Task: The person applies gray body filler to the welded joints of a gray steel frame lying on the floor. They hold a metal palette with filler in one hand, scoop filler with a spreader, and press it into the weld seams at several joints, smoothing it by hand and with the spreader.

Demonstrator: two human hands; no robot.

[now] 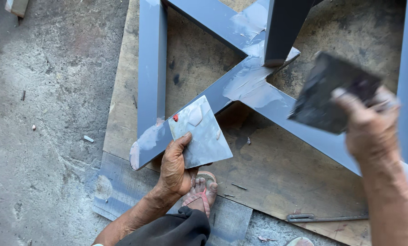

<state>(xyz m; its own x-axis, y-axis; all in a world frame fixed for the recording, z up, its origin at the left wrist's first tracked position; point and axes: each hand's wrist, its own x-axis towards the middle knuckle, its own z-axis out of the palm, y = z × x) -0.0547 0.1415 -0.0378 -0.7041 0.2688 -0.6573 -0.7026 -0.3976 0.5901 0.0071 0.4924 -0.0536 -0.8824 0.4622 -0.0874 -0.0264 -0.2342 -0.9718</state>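
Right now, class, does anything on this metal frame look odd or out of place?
Yes. The grey frame has pale filler smeared unevenly over its central joint and at its lower corner, so the paint looks patchy. The left hand holds a smeared tile; the right hand holds a dark scraper.

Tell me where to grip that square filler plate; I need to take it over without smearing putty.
Grip the square plate by its bare lower-left edge, coming from below, as the left hand does: thumb on top, fingers beneath. The putty dabs sit toward its upper corner, near the grey frame.
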